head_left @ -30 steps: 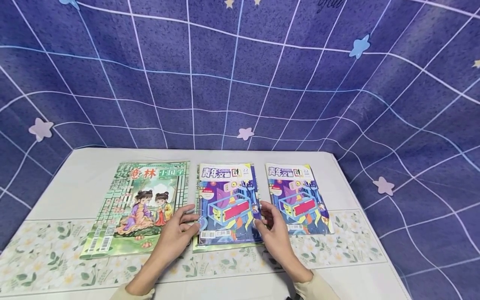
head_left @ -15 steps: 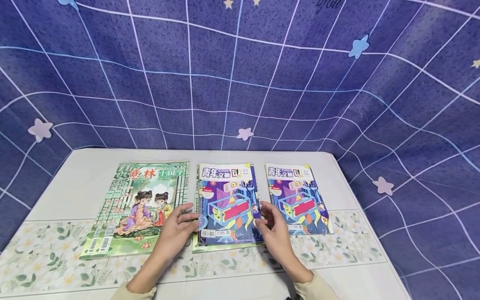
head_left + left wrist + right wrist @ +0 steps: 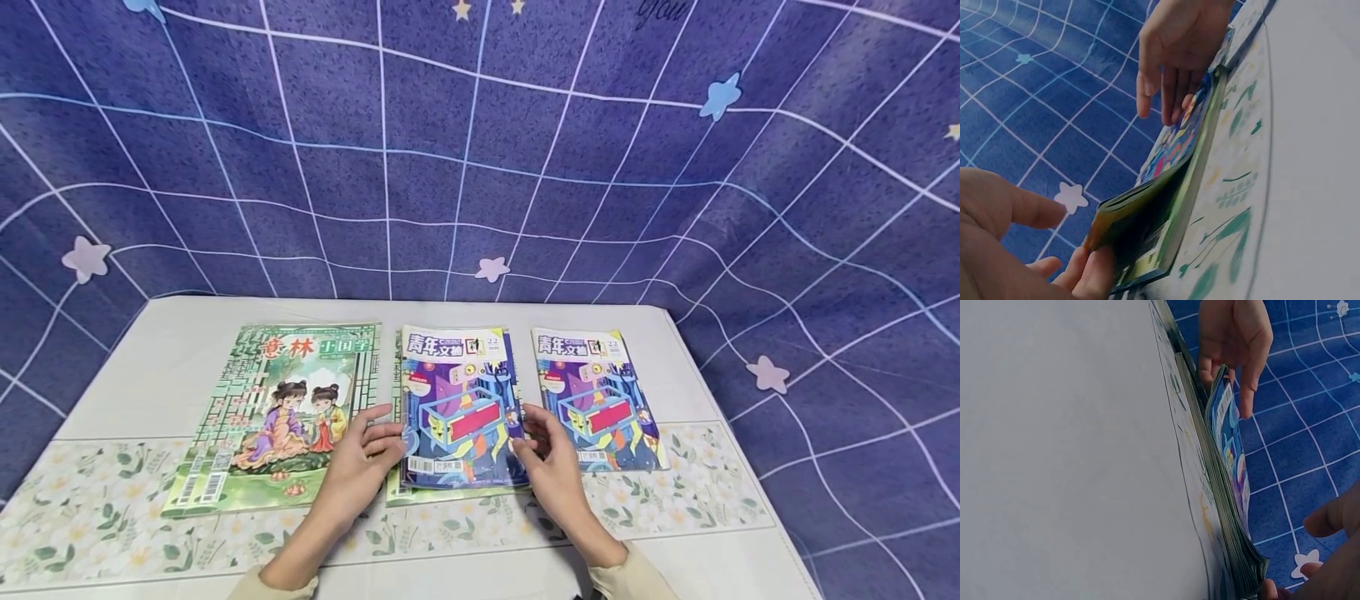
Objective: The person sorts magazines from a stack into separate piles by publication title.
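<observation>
A purple magazine (image 3: 461, 417) with a white title band lies on top of a stack at mid-table, above a green-edged one (image 3: 468, 497). Its left edge is raised and bent up, with a dark gap beneath it in the left wrist view. My left hand (image 3: 358, 467) touches that raised edge with its fingertips (image 3: 1099, 269) from below, the thumb standing apart. At the stack's right side my right hand (image 3: 553, 467) has its fingers against the edge; its thumb is spread off the cover in the right wrist view.
A green magazine stack (image 3: 277, 417) with two drawn figures lies to the left. On the right is a second purple magazine (image 3: 600, 400) with the same cover. The white table (image 3: 637, 567) has a floral strip, and a blue gridded cloth (image 3: 420, 192) stands behind.
The top magazine's left edge has risen and bent slightly rightward, and my left fingers have shifted a little right with it. My right hand looks almost unmoved.
</observation>
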Demonstrator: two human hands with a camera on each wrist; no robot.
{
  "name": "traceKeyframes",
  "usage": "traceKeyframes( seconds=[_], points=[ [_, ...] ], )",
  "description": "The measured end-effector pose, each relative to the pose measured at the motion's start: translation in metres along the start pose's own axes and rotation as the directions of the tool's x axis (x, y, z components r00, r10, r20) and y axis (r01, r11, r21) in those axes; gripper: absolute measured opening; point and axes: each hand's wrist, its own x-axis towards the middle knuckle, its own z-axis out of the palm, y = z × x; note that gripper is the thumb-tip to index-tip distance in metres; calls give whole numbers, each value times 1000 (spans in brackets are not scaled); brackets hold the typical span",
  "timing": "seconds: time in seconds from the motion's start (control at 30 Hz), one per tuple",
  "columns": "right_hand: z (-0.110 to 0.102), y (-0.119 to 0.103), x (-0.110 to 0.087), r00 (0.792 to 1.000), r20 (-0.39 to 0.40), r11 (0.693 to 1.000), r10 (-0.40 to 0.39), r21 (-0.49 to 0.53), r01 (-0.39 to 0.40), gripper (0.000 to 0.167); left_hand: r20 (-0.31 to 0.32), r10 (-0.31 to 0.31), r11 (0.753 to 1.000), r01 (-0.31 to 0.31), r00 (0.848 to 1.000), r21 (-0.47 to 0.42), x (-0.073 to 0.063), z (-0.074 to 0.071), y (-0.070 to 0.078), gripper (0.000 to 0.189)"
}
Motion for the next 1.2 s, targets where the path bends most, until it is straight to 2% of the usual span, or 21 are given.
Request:
traceKeyframes(
  seconds=[0.2,0.4,0.87,1.07,1.2],
  points=[
    [0,0,-1,1000,-1,1000,-27,-1,27,50,-15,6,1000,-6,1000,-4,-2,11,-8,72],
    [0,-1,-2,1000,-4,1000,-26,-4,26,50,-46,16,999,-18,999,-27,-1,16,-13,76],
    [-1,-1,0,1000,-17,1000,7,-2,-7,47,-104,-34,990,19,994,-139,1,15,-12,74],
    [-2,-1,-1,1000,-12,1000,13,-2,-13,45,-100,-52,986,34,994,-165,2,13,-10,74],
    [-3,0,0,1000,-4,1000,21,19,-21,47,-91,-52,988,38,994,-149,1,12,-9,73]
  ],
)
